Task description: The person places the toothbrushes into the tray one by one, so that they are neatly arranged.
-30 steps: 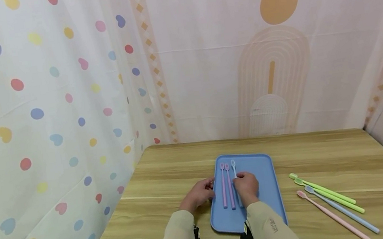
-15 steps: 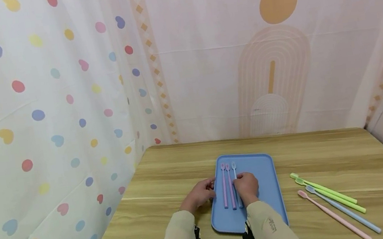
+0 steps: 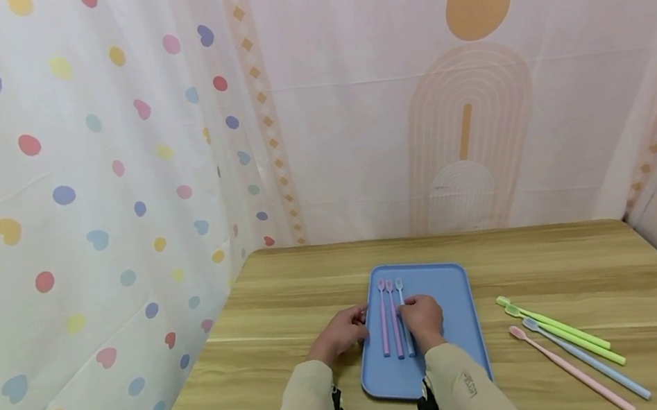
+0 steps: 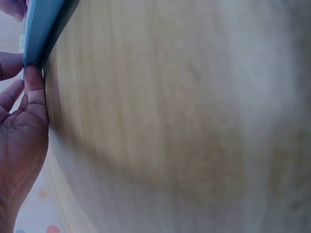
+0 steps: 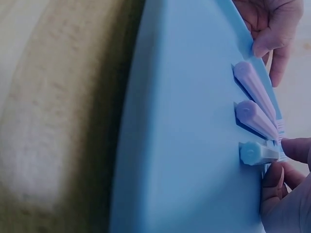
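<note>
On the blue tray [image 3: 453, 327], two pink toothbrushes [image 3: 384, 323] lie side by side, handles towards me. Just right of them is a light blue toothbrush [image 3: 400, 293], about parallel to the pair. My right hand [image 3: 423, 320] pinches its handle between thumb and fingers. The right wrist view shows the thumb and fingers on either side of this blue handle [image 5: 255, 153], which lies low on the tray. My left hand [image 3: 342, 333] holds the tray's left rim; in the left wrist view, fingers [image 4: 35, 87] touch both sides of that rim.
Right of the tray, loose toothbrushes lie on the wooden table [image 3: 290, 287]: two green ones [image 3: 566, 326], a blue one [image 3: 590, 361] and a pink one [image 3: 572, 370]. Patterned curtains [image 3: 347, 160] hang behind the table and along its left side.
The light blue toothbrush has shifted slightly left, closer to the pink pair, with my right hand on it. My left hand stays at the tray's rim.
</note>
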Demonstrator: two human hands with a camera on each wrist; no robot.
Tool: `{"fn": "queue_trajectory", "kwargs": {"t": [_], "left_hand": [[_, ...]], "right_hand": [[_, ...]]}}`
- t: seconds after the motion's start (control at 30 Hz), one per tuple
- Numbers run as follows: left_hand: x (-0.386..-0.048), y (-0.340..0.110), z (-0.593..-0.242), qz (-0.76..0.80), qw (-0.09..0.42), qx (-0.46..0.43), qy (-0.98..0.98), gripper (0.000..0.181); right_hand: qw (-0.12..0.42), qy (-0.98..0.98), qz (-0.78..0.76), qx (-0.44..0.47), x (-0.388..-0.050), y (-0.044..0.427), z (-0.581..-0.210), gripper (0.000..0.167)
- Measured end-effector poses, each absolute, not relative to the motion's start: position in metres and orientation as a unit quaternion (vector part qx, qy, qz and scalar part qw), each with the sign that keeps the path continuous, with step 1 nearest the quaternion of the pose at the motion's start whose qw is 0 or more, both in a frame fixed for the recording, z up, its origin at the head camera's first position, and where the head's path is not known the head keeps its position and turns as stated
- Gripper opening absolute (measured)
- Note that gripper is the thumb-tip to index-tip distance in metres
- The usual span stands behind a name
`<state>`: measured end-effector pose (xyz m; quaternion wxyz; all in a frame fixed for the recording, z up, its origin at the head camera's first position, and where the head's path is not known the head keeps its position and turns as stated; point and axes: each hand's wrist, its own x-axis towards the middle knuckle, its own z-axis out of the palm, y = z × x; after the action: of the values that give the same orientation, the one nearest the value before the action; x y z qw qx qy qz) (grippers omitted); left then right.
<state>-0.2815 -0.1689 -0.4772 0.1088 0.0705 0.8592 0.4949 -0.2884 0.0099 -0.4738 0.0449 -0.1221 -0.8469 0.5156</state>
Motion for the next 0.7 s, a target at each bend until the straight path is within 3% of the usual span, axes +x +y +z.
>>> {"fn": "queue_trajectory", "kwargs": {"t": [0.3,0.7], "left_hand": [[-0.284,-0.168,-0.477,0.492,0.114,0.072,0.86,0.066],[-0.283,-0.168,-0.478,0.498,0.108,0.072,0.857,0.068]], "right_hand": [[0.018,-0.834,0.538,-0.118,-0.29,0.017,-0.468,0.03],[0.036,-0.829,0.555,-0.055,-0.289,0.033,-0.452,0.027]]}}
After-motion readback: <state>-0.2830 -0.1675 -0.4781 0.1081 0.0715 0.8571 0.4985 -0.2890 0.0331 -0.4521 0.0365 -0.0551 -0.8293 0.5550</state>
